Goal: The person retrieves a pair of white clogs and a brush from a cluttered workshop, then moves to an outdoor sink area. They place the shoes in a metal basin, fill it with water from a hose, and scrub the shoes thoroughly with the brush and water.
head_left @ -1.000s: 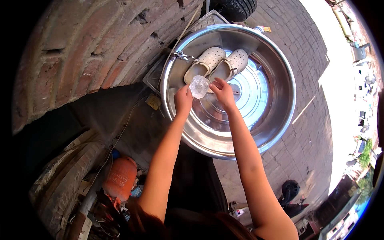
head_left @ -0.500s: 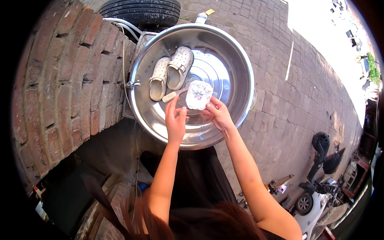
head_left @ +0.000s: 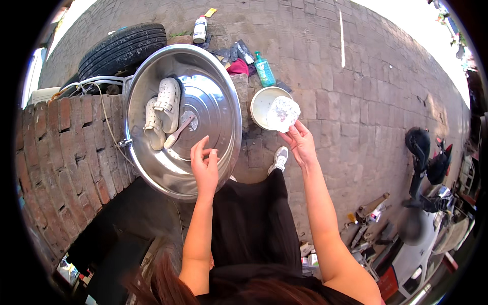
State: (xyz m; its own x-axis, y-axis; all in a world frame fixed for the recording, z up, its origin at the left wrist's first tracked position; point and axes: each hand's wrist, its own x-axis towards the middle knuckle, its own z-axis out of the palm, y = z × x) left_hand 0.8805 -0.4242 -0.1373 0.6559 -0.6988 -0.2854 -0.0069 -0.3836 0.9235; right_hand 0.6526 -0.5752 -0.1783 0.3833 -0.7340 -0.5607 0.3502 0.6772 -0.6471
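Note:
Pinched by its edge in my right hand (head_left: 301, 141) is a crinkled whitish piece (head_left: 283, 114), roughly round, with a silvery, mottled middle; I cannot make out its kind. It is over a pale bucket (head_left: 261, 108) and covers part of its opening. My left hand (head_left: 205, 163) hovers above the near right part of a large steel basin (head_left: 233, 119), fingers loosely bent and apart, holding nothing. Inside the basin, on its left side, lie two pale clogs (head_left: 168, 101) with holes and straps. A scrubbing brush (head_left: 179, 134) with a pinkish handle rests beside them.
A green pump bottle (head_left: 264, 71) stands behind the bucket. A white bottle (head_left: 200, 29) and a tire (head_left: 122, 48) are beyond the basin. A brick wall (head_left: 71, 152) runs along the left. My shoe (head_left: 278, 158) is on the paving near the bucket.
The view has turned right, bringing the bucket and green bottle into sight. My right hand has carried the whitish piece from over the basin to over the bucket. My left hand stays over the basin.

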